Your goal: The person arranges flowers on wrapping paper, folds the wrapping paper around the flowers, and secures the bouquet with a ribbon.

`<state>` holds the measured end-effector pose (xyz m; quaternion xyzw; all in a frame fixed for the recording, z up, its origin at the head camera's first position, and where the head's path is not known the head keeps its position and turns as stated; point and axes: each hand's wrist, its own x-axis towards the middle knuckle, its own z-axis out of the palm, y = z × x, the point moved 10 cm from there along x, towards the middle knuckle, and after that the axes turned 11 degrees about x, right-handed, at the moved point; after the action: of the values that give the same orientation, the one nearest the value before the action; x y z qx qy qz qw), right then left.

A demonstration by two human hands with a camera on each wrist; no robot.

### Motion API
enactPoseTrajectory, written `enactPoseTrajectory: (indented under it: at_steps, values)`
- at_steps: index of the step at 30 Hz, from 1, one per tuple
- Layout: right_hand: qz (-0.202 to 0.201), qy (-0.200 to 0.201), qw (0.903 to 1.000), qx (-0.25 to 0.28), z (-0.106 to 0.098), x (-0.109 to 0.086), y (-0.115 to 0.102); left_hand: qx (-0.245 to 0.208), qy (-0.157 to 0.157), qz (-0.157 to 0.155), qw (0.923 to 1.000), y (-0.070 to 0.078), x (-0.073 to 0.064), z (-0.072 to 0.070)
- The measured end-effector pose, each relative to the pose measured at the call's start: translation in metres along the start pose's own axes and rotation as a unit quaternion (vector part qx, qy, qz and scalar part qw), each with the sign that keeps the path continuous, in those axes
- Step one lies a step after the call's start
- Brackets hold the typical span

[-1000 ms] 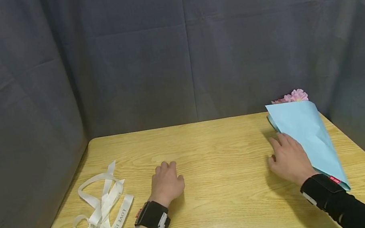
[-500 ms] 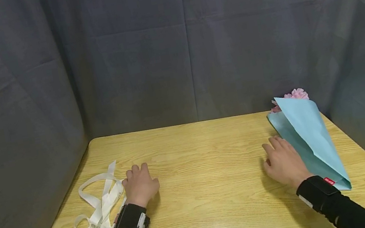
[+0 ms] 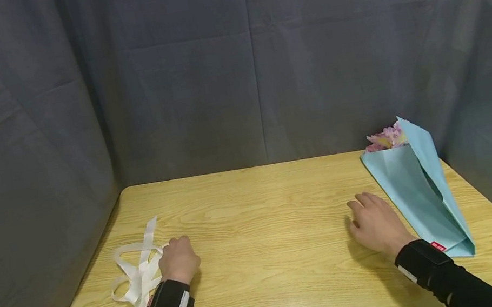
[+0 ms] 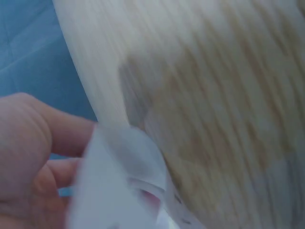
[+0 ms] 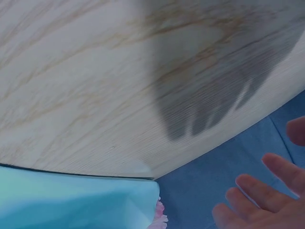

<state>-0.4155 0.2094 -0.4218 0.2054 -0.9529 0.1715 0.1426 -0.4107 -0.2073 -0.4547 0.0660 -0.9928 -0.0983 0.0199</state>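
On the left of the table lies a loosely looped white ribbon [image 3: 142,279]. My left hand [image 3: 179,260] is at its right side with fingers curled, and in the left wrist view the ribbon [image 4: 119,176] is pinched by that hand [image 4: 43,152]. My right hand [image 3: 377,225] hovers over the table with its fingers apart and holds nothing; the right wrist view shows those fingers [image 5: 259,191] relaxed. Just right of that hand, light blue wrapping paper [image 3: 413,195] lies folded around pink flowers [image 3: 388,138], whose heads stick out at the far end. Their stems are hidden.
The wood-grain table [image 3: 270,237] spans between both hands. Dark grey cloth [image 3: 185,87] hangs behind it and along both sides. The paper bundle lies close to the table's right edge.
My left hand has moved left to the ribbon and gripped it, pulling some loops inward. The right hand has drawn left off the blue paper, whose top flap has sprung open to the right.
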Motion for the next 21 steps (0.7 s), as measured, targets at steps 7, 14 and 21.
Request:
enactPoseTrajectory:
  at_steps: [7,14,21]
  values:
    - [-0.013,-0.017,0.9983,0.054,0.005,0.006,-0.027,-0.101,0.025,0.101,0.9894,0.046,-0.002,-0.004]
    - [0.026,-0.112,0.9631,0.244,0.027,0.015,-0.08,-0.209,0.011,0.257,0.9435,0.135,-0.027,-0.025]
    - [0.032,-0.202,0.8586,0.47,0.053,0.018,-0.132,-0.207,0.021,0.342,0.9162,0.198,-0.046,-0.042]
